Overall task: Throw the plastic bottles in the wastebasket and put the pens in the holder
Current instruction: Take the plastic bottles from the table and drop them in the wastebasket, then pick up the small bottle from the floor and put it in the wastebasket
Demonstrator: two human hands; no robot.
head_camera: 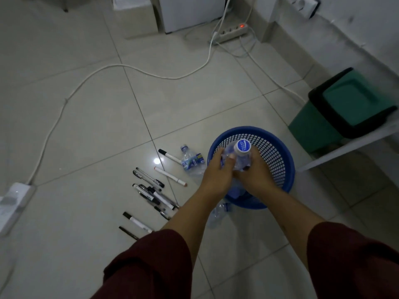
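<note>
Both hands grip a clear plastic bottle with a blue-and-white cap [241,155] above the near-left rim of the blue mesh wastebasket [278,156]. My left hand [218,172] wraps the bottle's left side; my right hand [254,174] holds its right side. A second clear bottle with a blue label [191,161] lies on the floor left of the basket. A third crushed bottle [218,214] lies between my forearms. Several pens and markers [153,190] are scattered on the tiles to the left. No pen holder is visible.
A green bin with a black lid [345,108] stands at the right under a white shelf edge [345,145]. White cables [129,67] run across the floor to a power strip [231,33]. A white box [13,203] sits at the left edge.
</note>
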